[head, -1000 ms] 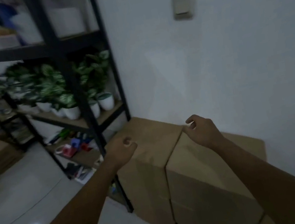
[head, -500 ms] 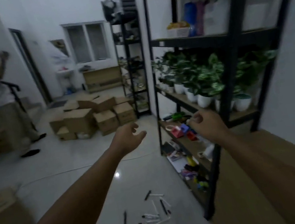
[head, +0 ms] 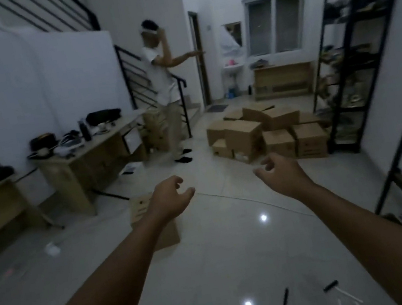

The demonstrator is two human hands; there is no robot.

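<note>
- Holding nothing in left hand (head: 170, 200) or right hand (head: 283, 175); fingers loosely spread, slightly curled.
- Nearest: cardboard box (head: 140, 210) on the floor (head: 226, 255), just beyond the left hand, partly hidden.
- Probably stiff and fairly light (contents unseen); best gripped low on two opposite sides.
- Standing upright, printed face turned leftward; long axis unclear.

I see a dim room with white walls (head: 22, 89) and a glossy, pale tiled floor (head: 214, 263). Two bright spots of reflected light (head: 263, 218) show on the floor toward 6 o'clock. At 9 o'clock a wooden desk surface (head: 82, 157) stands along the wall, and a black stair railing (head: 139, 82) rises behind it at 11. At 1 o'clock a two-pane window (head: 276, 23) sits above a low wooden cabinet (head: 284, 81). A tall black metal rack (head: 355, 58) fills 3 o'clock.
</note>
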